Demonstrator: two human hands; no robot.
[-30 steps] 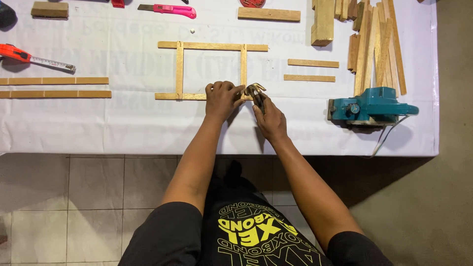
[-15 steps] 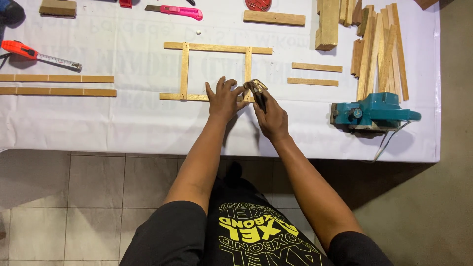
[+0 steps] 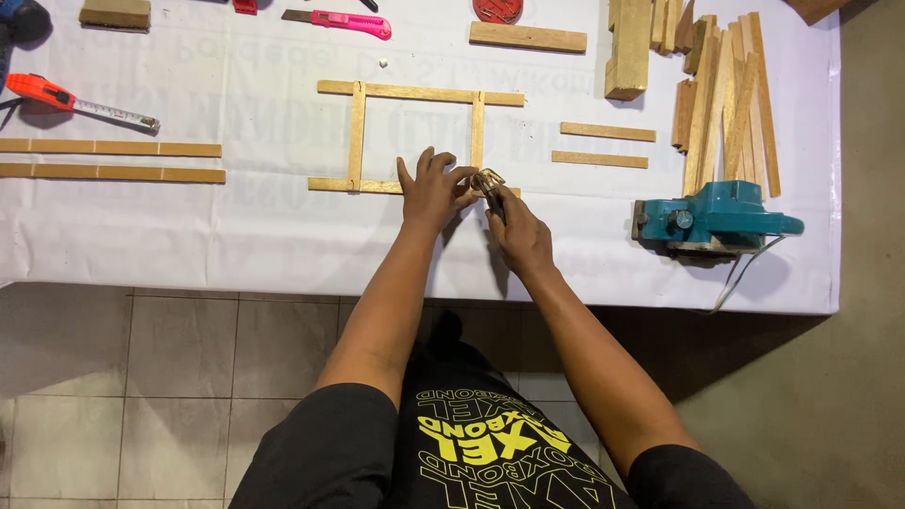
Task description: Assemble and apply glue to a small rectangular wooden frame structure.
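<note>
A wooden frame (image 3: pixel 356 132) made of four thin slats lies flat on the white-covered table (image 3: pixel 236 236). My left hand (image 3: pixel 432 191) presses down on the frame's near slat, close to its right joint, fingers spread. My right hand (image 3: pixel 517 232) is right beside it and grips a small metal tool (image 3: pixel 488 182) whose head touches that joint. The joint itself is mostly hidden by my hands.
A teal power planer (image 3: pixel 712 219) sits to the right with its cord over the table edge. Loose slats (image 3: pixel 603 132), a stack of wood strips (image 3: pixel 726 94), a pink utility knife (image 3: pixel 339 20), an orange tape measure (image 3: pixel 57 94) and two long slats (image 3: pixel 104 160) lie around.
Both hands stay at the frame's near right joint; only the view has shifted slightly.
</note>
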